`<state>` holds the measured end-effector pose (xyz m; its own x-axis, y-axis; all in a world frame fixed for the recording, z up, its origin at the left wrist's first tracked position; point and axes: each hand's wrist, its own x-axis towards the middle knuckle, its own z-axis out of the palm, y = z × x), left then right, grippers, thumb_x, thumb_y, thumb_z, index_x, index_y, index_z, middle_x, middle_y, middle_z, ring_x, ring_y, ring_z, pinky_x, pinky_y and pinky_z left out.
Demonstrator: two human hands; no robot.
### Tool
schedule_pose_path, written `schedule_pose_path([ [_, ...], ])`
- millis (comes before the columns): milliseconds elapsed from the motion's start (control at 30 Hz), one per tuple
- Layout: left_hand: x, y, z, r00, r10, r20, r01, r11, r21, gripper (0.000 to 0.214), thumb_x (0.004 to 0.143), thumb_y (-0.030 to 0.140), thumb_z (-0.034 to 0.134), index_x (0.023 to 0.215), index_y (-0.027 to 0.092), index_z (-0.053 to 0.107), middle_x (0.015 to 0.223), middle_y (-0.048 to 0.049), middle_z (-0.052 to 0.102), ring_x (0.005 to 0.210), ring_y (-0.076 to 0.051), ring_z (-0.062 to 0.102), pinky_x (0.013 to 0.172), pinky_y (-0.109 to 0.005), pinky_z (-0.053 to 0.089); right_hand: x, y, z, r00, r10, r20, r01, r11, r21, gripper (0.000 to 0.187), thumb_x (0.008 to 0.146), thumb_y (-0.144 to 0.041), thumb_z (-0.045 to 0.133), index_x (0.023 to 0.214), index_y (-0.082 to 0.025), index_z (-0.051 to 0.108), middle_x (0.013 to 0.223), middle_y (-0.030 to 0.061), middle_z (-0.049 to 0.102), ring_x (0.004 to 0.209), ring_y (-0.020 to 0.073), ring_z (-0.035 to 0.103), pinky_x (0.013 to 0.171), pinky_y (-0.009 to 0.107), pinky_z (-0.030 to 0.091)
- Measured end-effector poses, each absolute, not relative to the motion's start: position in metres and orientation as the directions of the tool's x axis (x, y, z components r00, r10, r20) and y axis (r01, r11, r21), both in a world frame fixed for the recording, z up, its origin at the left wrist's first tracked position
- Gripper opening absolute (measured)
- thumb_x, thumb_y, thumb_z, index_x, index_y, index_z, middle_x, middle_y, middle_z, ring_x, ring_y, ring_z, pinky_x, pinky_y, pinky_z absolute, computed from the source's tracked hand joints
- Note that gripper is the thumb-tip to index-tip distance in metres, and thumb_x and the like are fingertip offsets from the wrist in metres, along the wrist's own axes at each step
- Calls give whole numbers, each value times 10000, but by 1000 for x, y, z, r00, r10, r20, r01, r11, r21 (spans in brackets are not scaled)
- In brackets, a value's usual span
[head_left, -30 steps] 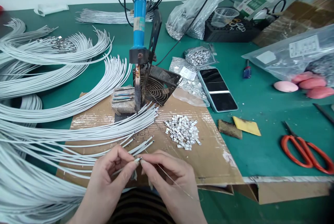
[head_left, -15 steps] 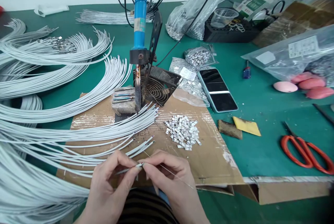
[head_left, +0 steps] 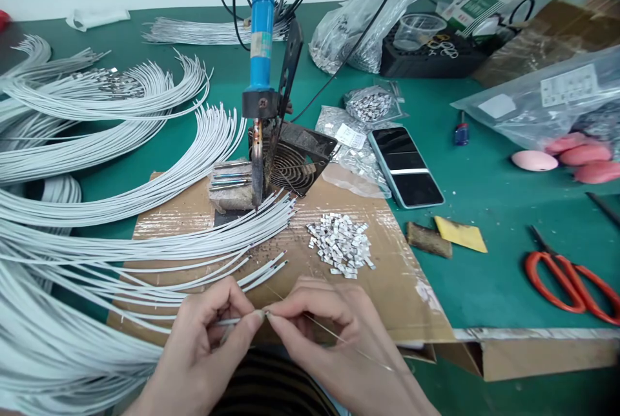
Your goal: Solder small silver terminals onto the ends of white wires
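My left hand (head_left: pixel 208 345) pinches the end of a thin white wire (head_left: pixel 231 322) at the near edge of a cardboard sheet (head_left: pixel 387 287). My right hand (head_left: pixel 334 338) meets it fingertip to fingertip, pinched on a small metal piece at the wire's tip, with a fine strand of wire (head_left: pixel 349 345) trailing over its back. A heap of small metal terminals (head_left: pixel 340 252) lies just beyond the right hand. A blue-handled soldering iron (head_left: pixel 261 48) stands upright in a holder behind them.
Bundles of white wires (head_left: pixel 97 228) fan across the left of the green table. A phone (head_left: pixel 405 167), red scissors (head_left: pixel 571 277), a yellow sponge piece (head_left: pixel 460 235), pink oval objects (head_left: pixel 535 161) and plastic bags of parts (head_left: pixel 547 103) lie to the right. A small fan (head_left: pixel 295 161) sits behind the iron.
Both hands have slid slightly toward me and right, still pinched together at the wire's end. The fine strand now trails farther right.
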<state>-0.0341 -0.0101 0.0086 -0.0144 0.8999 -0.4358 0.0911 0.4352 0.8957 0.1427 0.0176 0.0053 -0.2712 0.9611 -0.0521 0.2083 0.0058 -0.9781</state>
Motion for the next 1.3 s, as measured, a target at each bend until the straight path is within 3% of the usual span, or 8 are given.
schedule_pose_path([
  [200, -27, -18, -1, -102, 940, -325, 165, 338, 927, 328, 925, 420, 720, 691, 200, 651, 591, 38, 520, 553, -118, 427, 525, -226, 330, 122, 7, -13, -19, 999, 27, 92, 29, -995, 177, 772, -113, 726, 615, -186, 760, 503, -34, 584, 449, 90, 503, 417, 177, 398],
  [367, -26, -19, 1, -101, 910, -403, -5, 404, 915, 386, 915, 562, 729, 779, 205, 676, 608, 25, 582, 546, -116, 447, 532, -225, 354, 94, -9, -36, 257, 938, 232, 28, 233, -972, 176, 845, -80, 705, 750, -219, 758, 540, -23, 616, 461, 118, 520, 437, 235, 435],
  [567, -35, -6, 6, -29, 868, -495, -190, 481, 856, 364, 794, 511, 879, 810, 180, 729, 650, 18, 618, 605, -109, 464, 562, -188, 373, 101, -8, -37, 90, 823, 561, 287, 517, -806, 463, 810, 54, 706, 1119, -286, 763, 700, 22, 760, 546, 179, 641, 511, 319, 521],
  [733, -31, 0, 8, -139, 870, -473, -111, 461, 880, 241, 725, 337, 906, 716, 174, 729, 601, 49, 569, 566, -84, 435, 533, -157, 366, 129, 7, -26, -120, 926, 357, 196, 375, -906, 190, 941, -69, 649, 924, -223, 760, 730, 22, 738, 625, 158, 638, 589, 290, 516],
  [867, -24, 0, 14, -177, 863, -473, -43, 473, 880, 185, 694, 283, 872, 690, 186, 715, 616, 38, 602, 583, -103, 500, 521, -156, 417, 141, 21, -15, -269, 949, 163, 201, 221, -954, 306, 1048, -224, 525, 764, -206, 638, 689, -5, 601, 656, 154, 569, 628, 292, 441],
  [1033, -20, -1, 15, -181, 863, -472, -5, 479, 878, 162, 697, 272, 845, 673, 195, 705, 612, 42, 608, 581, -104, 526, 517, -149, 449, 134, 28, -17, -397, 869, 297, 226, 406, -886, 250, 1013, -108, 511, 790, -220, 513, 729, -15, 509, 716, 162, 505, 660, 294, 409],
  [1167, -18, -2, 10, -189, 863, -469, -13, 476, 880, 145, 677, 263, 842, 660, 189, 718, 601, 44, 606, 566, -92, 519, 519, -133, 450, 134, 27, -28, -371, 800, 472, 321, 588, -743, 223, 965, -56, 506, 823, -227, 493, 738, -17, 515, 709, 161, 497, 672, 294, 438],
  [1300, -17, 1, 8, -275, 856, -437, 3, 455, 890, 125, 660, 261, 843, 663, 195, 737, 593, 50, 611, 559, -76, 514, 503, -99, 415, 165, 23, -36, -131, 868, 480, 486, 478, -732, 248, 998, -20, 508, 861, -226, 517, 750, -29, 508, 700, 144, 511, 624, 260, 419],
])
